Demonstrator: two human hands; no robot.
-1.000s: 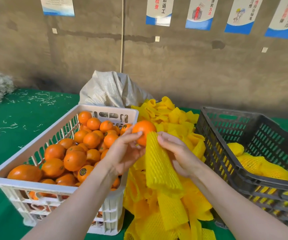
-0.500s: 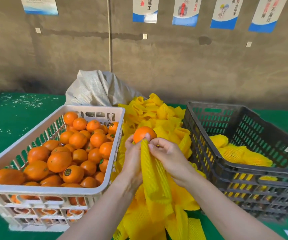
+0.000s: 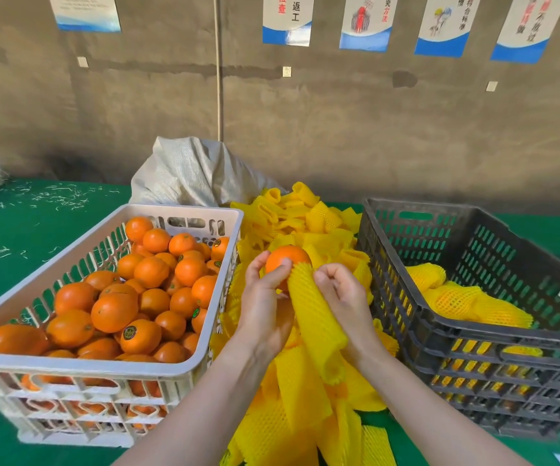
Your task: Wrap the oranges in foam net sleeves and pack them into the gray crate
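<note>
The lower half of the orange (image 3: 285, 260) was hidden behind the foam net sleeve (image 3: 312, 317) and the left hand (image 3: 265, 307). The gray crate (image 3: 507, 375) ran off the right edge, its wall partly screening the wrapped oranges (image 3: 457, 297) inside. The left hand gripped the orange from the left, thumb across its face. The right hand (image 3: 342, 297), fingers curled, pinched the sleeve's upper rim just beside the fruit. The sleeve hung between both wrists, above the pile of loose sleeves (image 3: 305, 223) lying between the white crate (image 3: 86, 366) and the gray one.

oranges (image 3: 113, 311): orange | foam net sleeves (image 3: 312, 317): yellow mesh | crate (image 3: 494, 351): dark gray | second crate (image 3: 80, 368): white | table cover (image 3: 19, 237): green
</note>
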